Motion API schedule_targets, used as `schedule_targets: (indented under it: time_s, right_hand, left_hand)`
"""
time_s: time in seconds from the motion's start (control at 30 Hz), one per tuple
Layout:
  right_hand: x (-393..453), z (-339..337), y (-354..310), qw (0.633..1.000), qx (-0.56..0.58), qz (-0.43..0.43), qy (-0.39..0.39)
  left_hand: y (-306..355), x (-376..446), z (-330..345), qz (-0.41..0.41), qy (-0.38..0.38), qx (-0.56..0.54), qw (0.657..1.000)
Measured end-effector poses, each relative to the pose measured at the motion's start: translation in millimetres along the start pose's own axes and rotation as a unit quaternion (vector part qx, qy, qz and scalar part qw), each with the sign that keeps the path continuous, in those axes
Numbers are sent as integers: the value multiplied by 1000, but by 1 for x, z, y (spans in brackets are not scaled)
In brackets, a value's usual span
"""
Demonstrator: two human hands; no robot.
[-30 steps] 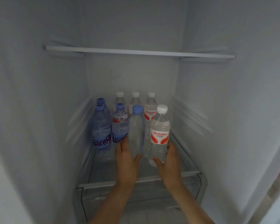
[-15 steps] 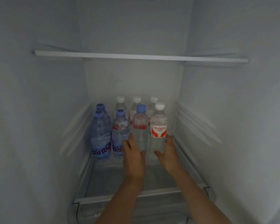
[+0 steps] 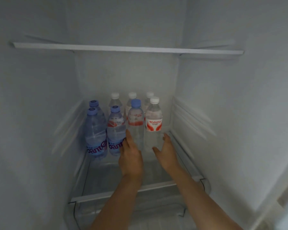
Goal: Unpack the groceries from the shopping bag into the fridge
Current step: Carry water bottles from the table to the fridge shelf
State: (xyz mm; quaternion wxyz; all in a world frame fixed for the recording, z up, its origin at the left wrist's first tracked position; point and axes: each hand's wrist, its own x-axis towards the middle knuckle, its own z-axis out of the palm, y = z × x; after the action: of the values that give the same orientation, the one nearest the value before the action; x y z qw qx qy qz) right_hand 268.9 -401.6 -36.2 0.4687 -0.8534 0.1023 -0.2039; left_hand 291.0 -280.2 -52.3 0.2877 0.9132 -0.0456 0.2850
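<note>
Eight plastic water bottles stand upright on the clear glass fridge shelf point(image 3: 106, 183) in front of us, grouped toward the back. We reach in with both bare arms. Our left hand point(image 3: 130, 156) wraps the lower body of the clear blue-capped bottle with a red label band point(image 3: 135, 123), fingers curled around its far side, thumb up along its left. Our right hand point(image 3: 167, 153) cups the base of the clear white-capped bottle with the red-and-white "Wahaha" label point(image 3: 154, 123); the thumb lies across its front and the fingers reach round its right side, slightly spread. These two bottles stand just beside each other, and both seem to rest on the shelf.

To the left we see two blue-tinted bottles with blue caps point(image 3: 95, 130), one behind the other, the front one showing purple lettering we read only in part as "ante". Beside them stands a paler blue-capped bottle with a red band and the same purple lettering point(image 3: 116, 130). Three white-capped clear bottles point(image 3: 132, 97) line the rear wall; their labels are hidden. Above hangs a white-edged upper shelf point(image 3: 126, 48).
</note>
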Motion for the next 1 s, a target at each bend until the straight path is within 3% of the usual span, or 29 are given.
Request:
schedule_targets:
  time_s: [0.13, 0.37, 0.57, 0.8, 1.0]
  right_hand:
    - [-31, -11, -4, 999, -14, -13, 28]
    - [-142, -41, -13, 996, 11, -39, 85]
    - [-275, -62, 10, 987, -20, -49, 155]
    - [-444, -94, 51, 975, -27, 99, 197]
    - [-585, -132, 80, 934, -50, 243, 258]
  left_hand:
    - [-4, -22, -23, -5, -49, -88, 995]
    - [3, -94, -85, 82, -58, -242, 965]
    - [5, -192, -119, 101, -155, -328, 926]
    - [8, -337, -125, 170, -326, -312, 876]
    - [22, -464, -139, 217, -474, -269, 810]
